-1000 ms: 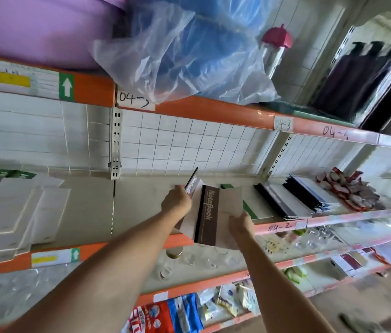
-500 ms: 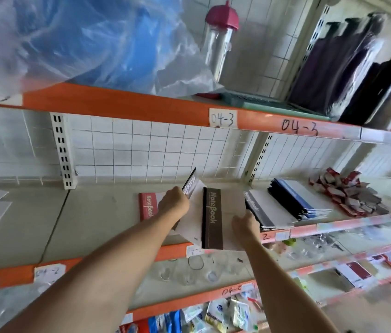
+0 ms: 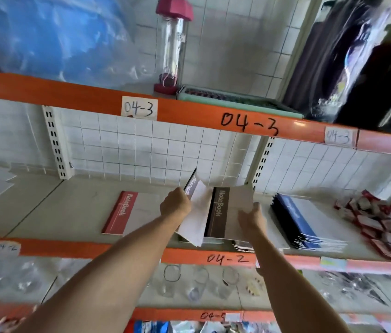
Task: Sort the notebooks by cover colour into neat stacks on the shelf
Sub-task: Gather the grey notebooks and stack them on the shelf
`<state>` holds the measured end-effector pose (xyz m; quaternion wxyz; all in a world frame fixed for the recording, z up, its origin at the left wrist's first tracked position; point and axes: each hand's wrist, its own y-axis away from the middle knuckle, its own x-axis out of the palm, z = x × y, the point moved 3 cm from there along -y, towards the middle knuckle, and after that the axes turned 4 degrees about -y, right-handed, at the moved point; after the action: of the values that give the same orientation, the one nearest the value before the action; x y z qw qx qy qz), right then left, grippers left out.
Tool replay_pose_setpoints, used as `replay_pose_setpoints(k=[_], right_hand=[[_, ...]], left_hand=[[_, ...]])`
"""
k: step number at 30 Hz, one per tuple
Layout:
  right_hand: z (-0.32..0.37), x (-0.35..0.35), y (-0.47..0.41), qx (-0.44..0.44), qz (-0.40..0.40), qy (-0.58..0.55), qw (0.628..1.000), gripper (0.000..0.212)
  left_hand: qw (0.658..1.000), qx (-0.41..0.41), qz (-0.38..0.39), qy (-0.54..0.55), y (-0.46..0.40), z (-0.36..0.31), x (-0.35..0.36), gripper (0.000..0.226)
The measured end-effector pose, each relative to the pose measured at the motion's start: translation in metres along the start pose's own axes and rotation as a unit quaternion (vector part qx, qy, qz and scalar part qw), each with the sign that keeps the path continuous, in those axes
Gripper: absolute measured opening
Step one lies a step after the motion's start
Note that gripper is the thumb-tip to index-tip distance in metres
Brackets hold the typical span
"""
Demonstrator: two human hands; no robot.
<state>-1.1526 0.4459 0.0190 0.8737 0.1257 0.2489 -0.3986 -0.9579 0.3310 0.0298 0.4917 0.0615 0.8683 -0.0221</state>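
- White-tiled wall backs the orange-edged metal shelf.
- Brown-spined kraft notebook – right hand fingers clamped on it, now lower over the shelf pile.
- Left hand grips a tilted dark-spined white notebook.
- Red notebook, blue stack – placement seems imminent.

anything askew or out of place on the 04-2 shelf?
Mostly tidy. The blue notebook stack is fanned, its edges stepped instead of flush. The red notebook lies alone and skewed to the shelf edge. The left hand holds a dark notebook tilted upward, and the right hand holds the brown notebook; neither is stacked.
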Motion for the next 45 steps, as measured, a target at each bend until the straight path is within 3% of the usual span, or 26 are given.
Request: replay_pose_setpoints(k=[8,15,20,24,27,30,36,45], right_hand=[[-0.028,-0.042,-0.03,0.026,0.014,0.111,0.993,0.037],[-0.047,-0.047,-0.054,0.044,0.059,0.217,0.973,0.049],[-0.068,-0.039,-0.084,0.05,0.097,0.238,0.965,0.061],[-0.073,-0.04,-0.103,0.027,0.117,0.21,0.97,0.041],[-0.049,-0.051,-0.098,0.008,0.125,0.166,0.978,0.032],[-0.037,-0.051,-0.1,-0.035,0.131,0.156,0.978,0.025],[-0.041,-0.056,-0.091,-0.085,0.106,0.152,0.979,0.021],[-0.018,-0.025,-0.066,-0.177,0.122,0.238,0.947,0.038]], left_hand=[[0.995,-0.055,-0.05,0.06,0.009,-0.018,0.011,0.032],[0.992,-0.004,-0.071,0.104,0.004,-0.06,0.008,0.024],[0.982,0.004,0.0,0.19,0.0,-0.086,0.02,0.028],[0.958,-0.018,0.12,0.26,0.002,-0.1,0.039,0.034],[0.967,-0.031,0.13,0.216,0.003,-0.109,0.059,0.036],[0.989,-0.037,0.121,0.072,0.011,-0.112,0.08,0.041],[0.982,0.059,0.06,-0.171,0.022,-0.117,0.103,0.034],[0.965,0.196,0.006,-0.175,0.019,-0.085,0.076,0.039]])
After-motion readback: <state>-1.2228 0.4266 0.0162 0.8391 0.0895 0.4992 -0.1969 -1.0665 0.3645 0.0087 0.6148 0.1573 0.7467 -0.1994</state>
